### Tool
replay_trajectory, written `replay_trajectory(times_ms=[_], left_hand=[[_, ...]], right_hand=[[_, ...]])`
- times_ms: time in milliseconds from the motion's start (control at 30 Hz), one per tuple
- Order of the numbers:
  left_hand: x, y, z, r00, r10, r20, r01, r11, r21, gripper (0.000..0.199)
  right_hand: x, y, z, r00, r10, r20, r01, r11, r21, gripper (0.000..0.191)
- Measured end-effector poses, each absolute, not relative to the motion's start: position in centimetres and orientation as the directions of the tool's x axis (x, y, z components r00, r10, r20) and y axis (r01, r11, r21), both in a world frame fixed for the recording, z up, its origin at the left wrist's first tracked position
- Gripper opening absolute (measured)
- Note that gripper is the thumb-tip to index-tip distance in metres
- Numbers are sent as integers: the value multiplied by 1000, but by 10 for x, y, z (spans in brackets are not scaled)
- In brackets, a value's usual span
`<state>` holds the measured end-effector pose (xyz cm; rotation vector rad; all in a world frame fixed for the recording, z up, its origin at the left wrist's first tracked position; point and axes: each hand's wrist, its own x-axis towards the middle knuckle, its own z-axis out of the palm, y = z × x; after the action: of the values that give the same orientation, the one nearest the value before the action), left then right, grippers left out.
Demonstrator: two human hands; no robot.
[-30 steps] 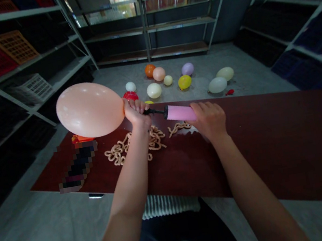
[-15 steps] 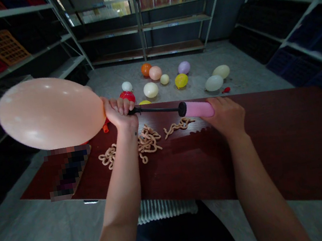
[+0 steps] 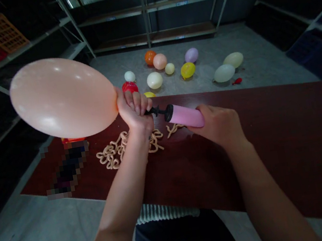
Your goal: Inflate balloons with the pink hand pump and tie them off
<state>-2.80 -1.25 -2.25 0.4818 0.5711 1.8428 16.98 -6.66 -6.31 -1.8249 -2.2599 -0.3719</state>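
Left grip on balloon: peach, glossy, swollen, egg-shaped.

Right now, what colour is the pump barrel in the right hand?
The pump barrel is pink, as the head view shows.

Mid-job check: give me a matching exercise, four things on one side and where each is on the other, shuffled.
1. large peach balloon
2. pink pump barrel
3. beige strands
4. lilac balloon

A. on the floor beyond the table
B. at the left hand
C. lying on the table
D. in the right hand

Pairs: 1-B, 2-D, 3-C, 4-A
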Motion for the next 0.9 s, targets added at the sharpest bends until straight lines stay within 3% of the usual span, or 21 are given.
replay_trajectory(times_ms=[133,400,667,900], left_hand=[[-16,-12,-32,-249,968,15,-807,-216,550,61],[-25,0,-41,-258,965,-47,-852,-205,482,63],[-36,6,-39,-292,953,-80,-883,-236,405,62],[-54,11,-40,-307,947,-95,-904,-260,338,57]], right_hand=[[159,-66,-70,-202,928,314,979,198,43,39],[163,-61,-75,-205,866,456,976,217,26,45],[170,-51,-86,-272,795,542,962,238,134,38],[203,-48,-89,-304,716,628,948,164,272,34]])
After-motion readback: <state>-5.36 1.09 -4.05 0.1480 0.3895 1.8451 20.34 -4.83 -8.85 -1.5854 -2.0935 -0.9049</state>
